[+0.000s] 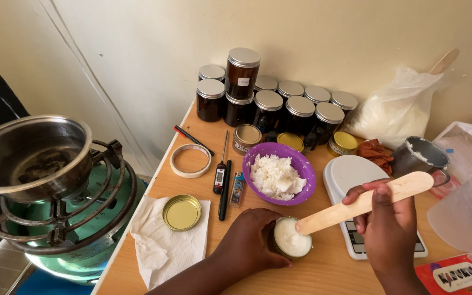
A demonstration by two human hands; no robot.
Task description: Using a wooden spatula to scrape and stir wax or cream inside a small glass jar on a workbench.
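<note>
I see my left hand (249, 240) with its fingers wrapped around a small jar (291, 239), which stands on the wooden surface (329, 270) just in front of the purple bowl (280, 173). The jar is full of a white paste. My right hand (386, 224) has its fingers clenched on a flat wooden spatula (364, 202), and the tip of the spatula touches the white paste at the jar's rim. The purple bowl holds white crumbly lumps. Under my right hand lies a white kitchen scale (350, 177). A gold lid (182, 212) rests on a paper napkin (162, 246) at the left. Dark jars with silver lids (271, 104) stand by the wall.
</note>
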